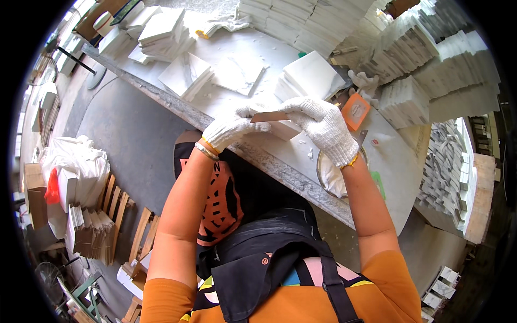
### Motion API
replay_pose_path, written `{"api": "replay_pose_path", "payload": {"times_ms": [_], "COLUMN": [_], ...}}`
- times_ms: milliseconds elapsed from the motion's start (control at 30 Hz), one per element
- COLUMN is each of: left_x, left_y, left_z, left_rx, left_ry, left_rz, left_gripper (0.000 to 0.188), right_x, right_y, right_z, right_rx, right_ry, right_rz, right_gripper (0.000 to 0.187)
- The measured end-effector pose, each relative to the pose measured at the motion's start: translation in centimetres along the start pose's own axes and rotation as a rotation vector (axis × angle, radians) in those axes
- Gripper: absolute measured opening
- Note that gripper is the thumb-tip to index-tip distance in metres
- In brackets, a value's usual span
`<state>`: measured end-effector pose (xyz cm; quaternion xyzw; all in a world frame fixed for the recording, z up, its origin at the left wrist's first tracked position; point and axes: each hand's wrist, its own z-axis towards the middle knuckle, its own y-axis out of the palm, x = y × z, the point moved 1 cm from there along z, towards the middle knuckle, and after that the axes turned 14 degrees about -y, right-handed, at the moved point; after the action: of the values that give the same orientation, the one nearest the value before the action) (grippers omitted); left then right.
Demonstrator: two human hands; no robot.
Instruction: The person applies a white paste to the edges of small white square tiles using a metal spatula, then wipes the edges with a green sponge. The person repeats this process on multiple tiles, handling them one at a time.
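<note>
Both of my hands wear white knitted gloves and meet over the near edge of the worktable. My left hand (232, 128) pinches the left end of a thin flat brownish strip (269, 117). My right hand (322, 128) has its fingers curled over the strip's right end. Whether the strip is a blade or a tile seen on edge, I cannot tell. Just under it are small white marble tiles (286, 130), partly covered by the hands. Behind my right hand stands a stack of white square tiles (311, 75). An orange box (355, 111) lies beside that hand.
A round bowl of white material (333, 177) sits under my right forearm. More marble tiles (186, 75) lie on the stone-topped worktable (398, 183). Tall tile stacks (404, 48) rise at the far right. A wooden pallet (142, 231) and a white-covered stack (75, 161) stand on the left floor.
</note>
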<state>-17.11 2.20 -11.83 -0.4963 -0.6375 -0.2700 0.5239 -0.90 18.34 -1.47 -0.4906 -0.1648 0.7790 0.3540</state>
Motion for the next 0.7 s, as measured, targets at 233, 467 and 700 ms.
{"api": "replay_pose_path", "payload": {"times_ms": [233, 467, 700], "left_x": [0.6, -0.3, 0.3], "left_y": [-0.1, -0.1, -0.3], "left_z": [-0.9, -0.1, -0.7], "left_rx": [-0.06, -0.037, -0.09], "left_ry": [-0.111, -0.061, -0.131], "left_rz": [-0.19, -0.109, -0.234], "left_gripper": [0.03, 0.029, 0.03], "right_x": [-0.6, 0.1, -0.3], "right_y": [-1.2, -0.5, -0.7], "right_z": [-1.4, -0.2, -0.7], "right_rx": [-0.032, -0.014, -0.04], "right_ry": [0.088, 0.026, 0.041], "right_rz": [0.087, 0.051, 0.063], "right_gripper": [0.02, 0.019, 0.019]}}
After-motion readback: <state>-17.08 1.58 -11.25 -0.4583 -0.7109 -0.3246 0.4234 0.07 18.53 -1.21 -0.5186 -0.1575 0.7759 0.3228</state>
